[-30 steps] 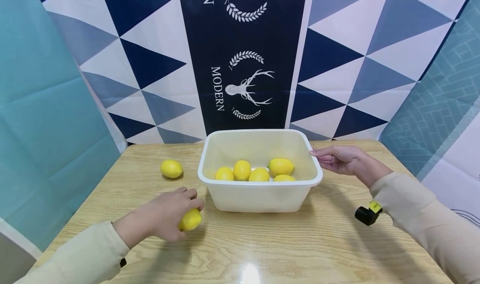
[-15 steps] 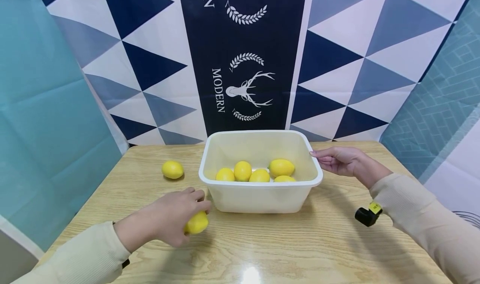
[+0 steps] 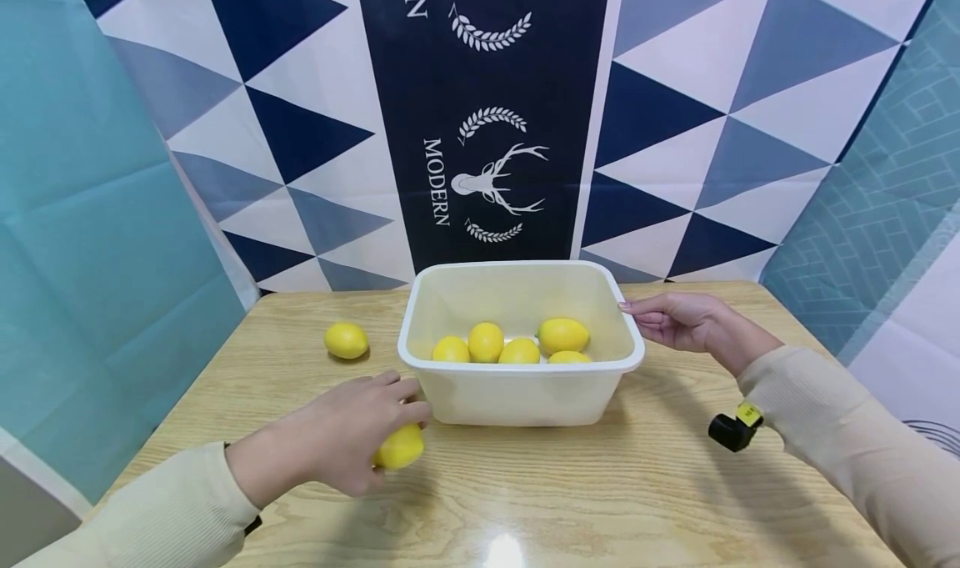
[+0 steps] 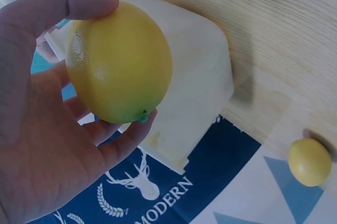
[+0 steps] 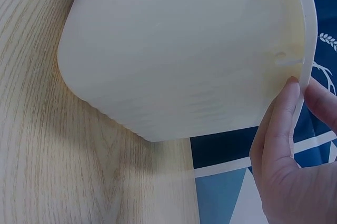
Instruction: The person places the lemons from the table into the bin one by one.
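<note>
My left hand [image 3: 360, 434] holds a yellow lemon [image 3: 401, 447] in front of the left front corner of a white plastic tub [image 3: 517, 397]. In the left wrist view, the thumb and fingers curve around that lemon [image 4: 121, 63], its greenish tip by a fingertip. Several lemons [image 3: 486, 342] lie inside the tub. With thumb and fingers, my right hand [image 3: 675, 319] pinches the tub's right rim; in the right wrist view the fingers [image 5: 279, 124] lie on the outer wall and the thumb over the rim. Another lemon [image 3: 347, 340] rests on the table left of the tub.
The wooden table [image 3: 600, 493] ends just behind the tub, where a patterned cloth [image 3: 495, 184] hangs. A teal cloth [image 3: 97, 218] hangs at the left side. A small black camera [image 3: 735, 430] is worn at the right wrist.
My left hand has moved a little to the right with its lemon, closer to the tub's front corner. The right hand keeps its place on the rim.
</note>
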Motion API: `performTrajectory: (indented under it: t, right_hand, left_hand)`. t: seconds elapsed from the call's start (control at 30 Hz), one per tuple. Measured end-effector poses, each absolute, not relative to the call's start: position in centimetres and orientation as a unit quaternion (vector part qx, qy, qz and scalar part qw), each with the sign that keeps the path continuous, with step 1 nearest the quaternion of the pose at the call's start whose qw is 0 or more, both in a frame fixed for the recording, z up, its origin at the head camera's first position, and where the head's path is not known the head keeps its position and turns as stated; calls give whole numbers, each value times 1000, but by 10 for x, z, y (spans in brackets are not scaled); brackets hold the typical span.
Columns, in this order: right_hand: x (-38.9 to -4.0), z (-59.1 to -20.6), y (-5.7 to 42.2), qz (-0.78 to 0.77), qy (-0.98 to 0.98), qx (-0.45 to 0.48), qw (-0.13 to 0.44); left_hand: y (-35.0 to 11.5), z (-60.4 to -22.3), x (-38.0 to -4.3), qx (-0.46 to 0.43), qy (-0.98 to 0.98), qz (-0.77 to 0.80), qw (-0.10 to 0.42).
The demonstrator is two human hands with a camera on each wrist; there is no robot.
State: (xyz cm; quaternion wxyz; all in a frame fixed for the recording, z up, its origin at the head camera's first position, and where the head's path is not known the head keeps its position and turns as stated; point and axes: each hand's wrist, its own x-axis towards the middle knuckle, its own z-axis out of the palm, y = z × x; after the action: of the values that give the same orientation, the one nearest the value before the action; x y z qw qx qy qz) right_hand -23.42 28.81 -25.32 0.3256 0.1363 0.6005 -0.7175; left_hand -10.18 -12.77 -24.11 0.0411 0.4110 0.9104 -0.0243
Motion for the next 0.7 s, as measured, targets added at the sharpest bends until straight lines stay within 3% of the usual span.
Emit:
performTrajectory:
  t: [0.7]
  right_hand:
    - [-234,-256,290,-724,592,134,330]
  left_hand:
    - [-121,-212,-112,412,902,25,125]
